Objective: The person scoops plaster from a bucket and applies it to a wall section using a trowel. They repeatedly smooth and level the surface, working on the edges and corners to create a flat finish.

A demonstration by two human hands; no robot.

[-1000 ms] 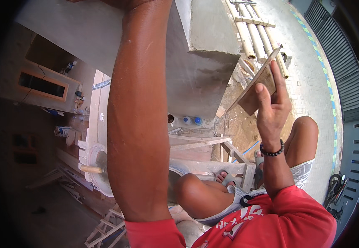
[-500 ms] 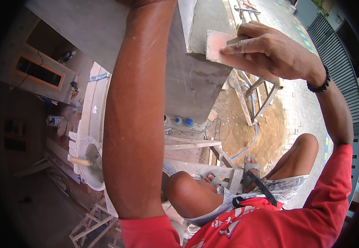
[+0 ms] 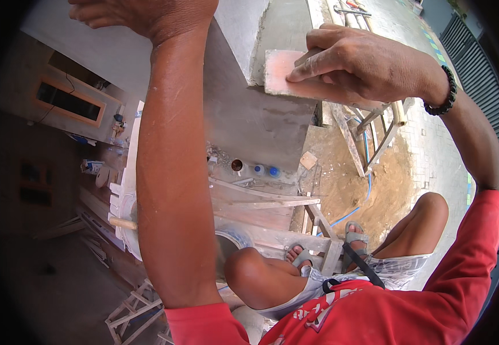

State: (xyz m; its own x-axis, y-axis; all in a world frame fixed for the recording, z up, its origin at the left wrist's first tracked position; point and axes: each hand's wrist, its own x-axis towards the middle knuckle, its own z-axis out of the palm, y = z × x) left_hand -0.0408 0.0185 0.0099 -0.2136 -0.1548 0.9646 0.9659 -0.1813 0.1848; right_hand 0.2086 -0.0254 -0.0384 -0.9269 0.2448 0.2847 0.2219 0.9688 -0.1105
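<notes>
My right hand (image 3: 355, 63) grips a flat, pale pink, rectangular float (image 3: 278, 69) crusted with grey mortar, its forefinger resting on the face. The float lies at the lower corner of a freshly plastered grey strip (image 3: 284, 23); whether it touches the plaster is unclear. Below that corner is a darker grey vertical face (image 3: 249, 126). My left hand (image 3: 134, 14) is raised at the top edge, partly cut off, with fingers bent over; what they hold is hidden. Its forearm crosses the left of the view.
A wooden plank scaffold (image 3: 278, 240) with a bucket (image 3: 229, 238) lies under my knees. Blue-capped containers (image 3: 274, 171) sit below the plastered block. A trestle (image 3: 341, 132), bamboo poles, a blue hose (image 3: 344, 214) and sand (image 3: 393, 172) are at right; a wooden frame (image 3: 123, 322) is lower left.
My right hand has swung up and left, turning the float onto its side at the plaster corner. My left arm has shifted left, bringing the hand further into view.
</notes>
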